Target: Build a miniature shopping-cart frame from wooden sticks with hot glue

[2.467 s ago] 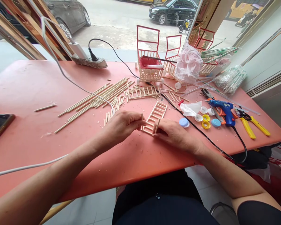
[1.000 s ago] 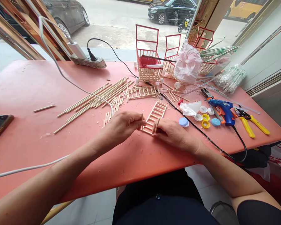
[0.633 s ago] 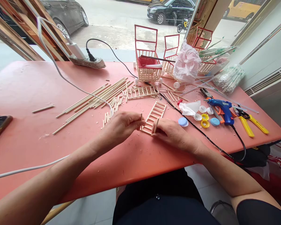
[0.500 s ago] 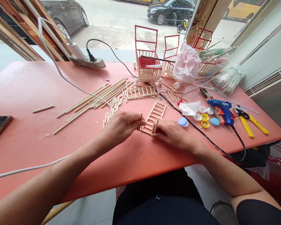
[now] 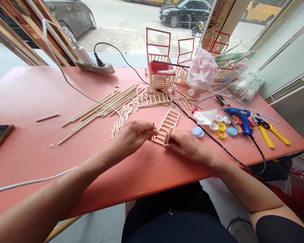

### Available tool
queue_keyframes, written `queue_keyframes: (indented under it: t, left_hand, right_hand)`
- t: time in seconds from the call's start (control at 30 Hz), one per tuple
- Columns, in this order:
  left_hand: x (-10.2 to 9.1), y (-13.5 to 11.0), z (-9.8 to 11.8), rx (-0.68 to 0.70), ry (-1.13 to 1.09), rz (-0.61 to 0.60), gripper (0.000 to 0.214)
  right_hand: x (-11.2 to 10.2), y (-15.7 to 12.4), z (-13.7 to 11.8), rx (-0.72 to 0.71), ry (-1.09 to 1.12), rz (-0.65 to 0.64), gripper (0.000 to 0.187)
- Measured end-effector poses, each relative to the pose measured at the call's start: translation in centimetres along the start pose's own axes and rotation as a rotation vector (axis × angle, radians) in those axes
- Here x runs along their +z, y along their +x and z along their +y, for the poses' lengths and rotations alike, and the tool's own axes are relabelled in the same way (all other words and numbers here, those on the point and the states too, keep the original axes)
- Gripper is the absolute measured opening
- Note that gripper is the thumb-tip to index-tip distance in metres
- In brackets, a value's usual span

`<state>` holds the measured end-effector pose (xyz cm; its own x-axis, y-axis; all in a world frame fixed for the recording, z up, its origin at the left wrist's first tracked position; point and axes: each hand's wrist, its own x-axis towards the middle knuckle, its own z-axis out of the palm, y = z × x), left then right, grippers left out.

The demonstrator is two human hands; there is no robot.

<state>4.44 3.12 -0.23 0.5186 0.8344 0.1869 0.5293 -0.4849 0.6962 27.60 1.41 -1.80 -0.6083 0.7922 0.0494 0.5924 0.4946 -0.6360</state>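
our left hand [image 5: 131,136] has thumb and forefinger closed narrow on a short stick [image 5: 153,128], standing it upright at the near left corner of the ladder frame [image 5: 168,122]. our right hand [image 5: 186,145] pinches a second short stick [image 5: 169,135] the same way, leaning a little, at the near right corner. the frame lies flat just above the centre of the picture, its near end between our fingertips and its far end pointing to the upper right. we judge the step in hand to be holding two posts against that end. whether glue sits at the joints we cannot tell, as the spot is too small. the next move, as we read it, calls for a slow, even release, since such light posts would tip at a nudge.

the sticks are pale bare wood, round, thin and matte. the frame is two rails with close rungs. left of it lies a loose fan of long sticks [image 5: 103,104] with cut stubs, and above it another rung panel [image 5: 154,99]. to the right sit smooth plastic bottle caps [image 5: 221,130] and a blue glue gun [image 5: 240,116] on a black cable [image 5: 218,143]. at upper centre stand small stick carts [image 5: 160,72] with red upright frames, beside a crumpled bag [image 5: 202,69]. the table [image 5: 27,98] is glossy salmon, flecked with shavings.
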Motion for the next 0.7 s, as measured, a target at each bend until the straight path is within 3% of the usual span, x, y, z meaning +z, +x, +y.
queue_keyframes:
  t: [0.7]
  left_hand:
    - [-0.2, 0.09, 0.37, 0.018, 0.023, 0.014, 0.029]
  right_hand:
    - [-0.03, 0.02, -0.01, 0.004, 0.001, -0.005, 0.013]
